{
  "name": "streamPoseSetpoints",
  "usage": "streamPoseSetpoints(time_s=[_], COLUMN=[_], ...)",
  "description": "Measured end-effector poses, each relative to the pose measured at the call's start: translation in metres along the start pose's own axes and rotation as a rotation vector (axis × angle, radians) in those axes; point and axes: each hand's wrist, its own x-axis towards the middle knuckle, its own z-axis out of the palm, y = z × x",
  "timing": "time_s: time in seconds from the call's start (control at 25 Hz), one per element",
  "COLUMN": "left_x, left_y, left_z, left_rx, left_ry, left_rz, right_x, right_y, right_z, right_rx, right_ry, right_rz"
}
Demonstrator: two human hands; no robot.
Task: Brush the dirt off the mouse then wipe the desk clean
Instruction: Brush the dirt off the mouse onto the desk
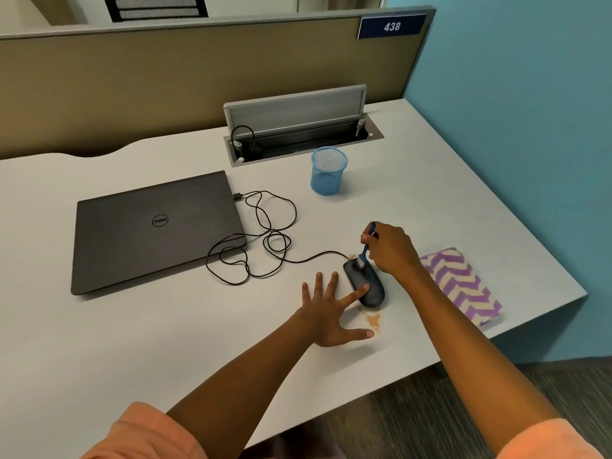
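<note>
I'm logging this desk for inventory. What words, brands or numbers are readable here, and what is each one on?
"438": white digits on the blue sign on top of the partition.
"DELL": round logo on the closed laptop lid, upside down from this view.
No other readable text shows.

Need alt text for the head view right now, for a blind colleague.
Right hand holds a blue brush on a black mouse; left hand steadies it with one finger. Brown dirt lies on the desk, near a closed laptop.
</note>
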Motion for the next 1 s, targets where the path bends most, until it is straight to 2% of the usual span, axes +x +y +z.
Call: streamPoseSetpoints(time_s=[0.08, 0.2, 0.36, 0.6, 0.76, 1.0], left_x=[0.0003, 0.0012, 0.0010, 0.0001, 0.0001, -0.0004], left_y=[-0.0006, -0.0005, -0.0012, -0.0002, -0.0001, 0.0003], left_z=[0.0004, 0.0008, 0.0024, -0.0008, -0.0003, -0.0016], left_rx=[-0.002, 0.003, -0.006, 0.000, -0.002, 0.012], left_ry=[0.001, -0.002, 0.011, -0.004, -0.001, -0.011], left_rz=[0.003, 0.001, 0.003, -0.005, -0.002, -0.008], right_x=[-0.0017, -0.0006, -0.0033, -0.0022, -0.0044, 0.0001], right_y=[-0.0006, -0.0021, 0.0077, 0.0034, 0.0064, 0.0043], right_z=[0.0018, 0.0005, 0.0015, 0.0018, 0.0040, 0.0020], right_rx=[-0.002, 0.124, -0.007, 0.150, 0.060, 0.079], right_ry=[0.004, 0.038, 0.023, 0.060, 0.036, 0.062], right_rz=[0.002, 0.008, -0.001, 0.004, -0.039, -0.023])
